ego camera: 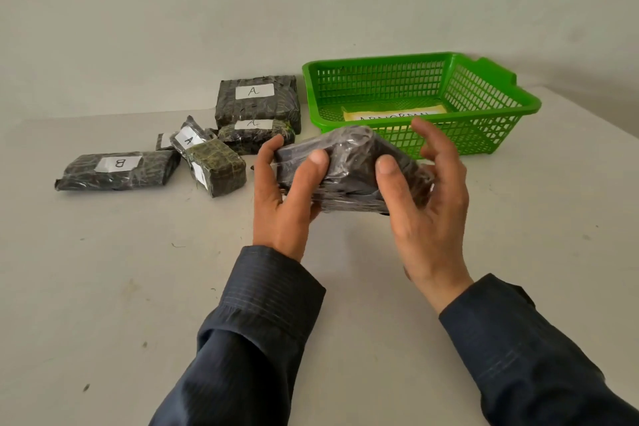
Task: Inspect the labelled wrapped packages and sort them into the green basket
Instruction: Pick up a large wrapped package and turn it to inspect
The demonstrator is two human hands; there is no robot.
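Holding the wrapped package [345, 169] clear of the table [138, 287], just near-left of the green basket [380, 61], the person tilts it for a look (no label shows on this face). The left hand [283, 197] grips its left end and the right hand [425, 204] clasps the right. The A-marked packages [257, 100] and B-marked package [117, 169] lie unsorted, far left.

A dark wrapped package [345, 169], glossy with film, is gripped tilted above the worktop by the left hand [283, 194] and right hand [425, 204]. Behind it, by the far edge, stands the green basket [484, 86] with a yellowish paper [394, 113] inside. Leftward along that edge lie a large A package [257, 102], a smaller A package [256, 135] touching it, a tilted A packet [188, 139], an olive block [216, 171] and a B package [117, 169].
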